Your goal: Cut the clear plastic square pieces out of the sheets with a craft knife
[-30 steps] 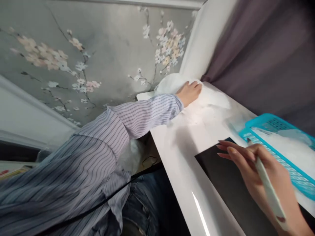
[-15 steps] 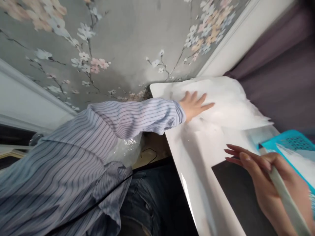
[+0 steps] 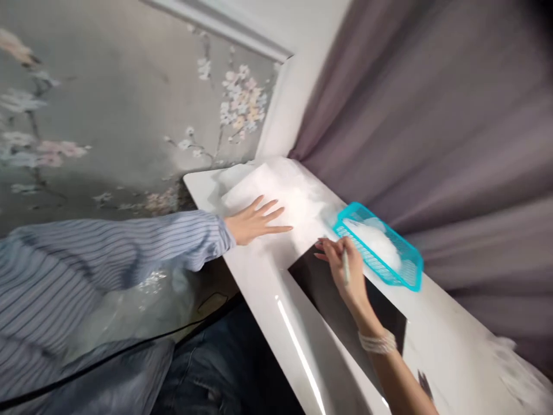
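Observation:
My left hand (image 3: 254, 225), in a striped blue shirt sleeve (image 3: 173, 242), lies flat with fingers spread on a crumpled white sheet (image 3: 276, 190) at the far end of a glossy white table (image 3: 268, 276). Another person's hand (image 3: 345, 271), with a pearl bracelet (image 3: 377, 342), holds a pale pen or stylus (image 3: 345, 268) above a black panel (image 3: 380, 311). That hand is close to a turquoise plastic basket (image 3: 389, 236) holding white fluffy material (image 3: 374, 242). My right hand is out of view.
A grey wall with a painted blossom mural (image 3: 108, 115) and a mauve curtain (image 3: 432, 115) border the table. Below its edge are transparent plastic (image 3: 129, 311) and my jeans (image 3: 203, 369). White fluff (image 3: 518, 369) lies at the lower right.
The view has swung and pulled back, so the basket and the other person's hand look smaller. My left hand's fingers now spread wider on the white sheet.

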`<state>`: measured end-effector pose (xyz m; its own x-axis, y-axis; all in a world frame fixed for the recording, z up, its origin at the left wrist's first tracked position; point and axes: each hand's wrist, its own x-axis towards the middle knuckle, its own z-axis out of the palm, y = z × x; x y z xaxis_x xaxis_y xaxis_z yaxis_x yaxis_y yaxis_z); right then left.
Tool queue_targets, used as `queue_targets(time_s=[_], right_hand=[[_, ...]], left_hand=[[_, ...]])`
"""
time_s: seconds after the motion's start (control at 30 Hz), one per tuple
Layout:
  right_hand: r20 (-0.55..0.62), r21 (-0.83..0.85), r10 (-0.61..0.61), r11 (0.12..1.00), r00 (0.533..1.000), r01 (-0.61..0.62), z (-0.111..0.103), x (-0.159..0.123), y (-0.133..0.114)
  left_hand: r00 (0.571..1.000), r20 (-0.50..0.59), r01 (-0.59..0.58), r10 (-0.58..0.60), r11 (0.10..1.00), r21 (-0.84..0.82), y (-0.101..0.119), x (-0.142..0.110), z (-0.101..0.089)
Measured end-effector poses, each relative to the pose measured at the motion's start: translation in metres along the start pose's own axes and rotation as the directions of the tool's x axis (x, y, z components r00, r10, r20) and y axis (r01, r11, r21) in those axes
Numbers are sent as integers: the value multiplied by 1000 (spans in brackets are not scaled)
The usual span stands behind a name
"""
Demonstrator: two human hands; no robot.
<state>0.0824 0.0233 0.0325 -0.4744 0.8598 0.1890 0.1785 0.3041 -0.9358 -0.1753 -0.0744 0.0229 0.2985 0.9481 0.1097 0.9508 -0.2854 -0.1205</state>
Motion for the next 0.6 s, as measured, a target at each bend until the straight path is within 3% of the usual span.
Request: queue_targets(time_s=[0.07, 0.13, 0.2, 0.3, 0.37, 0.47, 0.6], right_hand=[[-8, 36, 35, 999, 999, -35, -8, 3, 15], [-18, 60, 33, 998, 999, -32, -13, 4, 25], [-28, 74, 15, 997, 999, -13, -15, 3, 25], [-56, 71, -50, 996, 997, 53, -6, -6, 5], [-81, 62, -121, 990, 989, 127, 15, -16, -21], [-47, 63, -275, 959, 960, 278, 68, -34, -69], [81, 120, -308, 947, 948, 298, 136, -42, -121]], left_hand=[[988, 149, 78, -44, 970, -229, 7, 0, 10], [974, 220, 128, -59, 940, -315, 10, 1, 14], [973, 222, 133, -56, 928, -347, 5, 8, 9], [981, 175, 157, -88, 889, -431, -18, 35, -18], [977, 113, 214, -182, 854, -473, -38, 59, -45], [938, 4, 301, -346, 811, -502, -63, 90, -84], [906, -94, 318, -413, 810, -493, -77, 96, -122]])
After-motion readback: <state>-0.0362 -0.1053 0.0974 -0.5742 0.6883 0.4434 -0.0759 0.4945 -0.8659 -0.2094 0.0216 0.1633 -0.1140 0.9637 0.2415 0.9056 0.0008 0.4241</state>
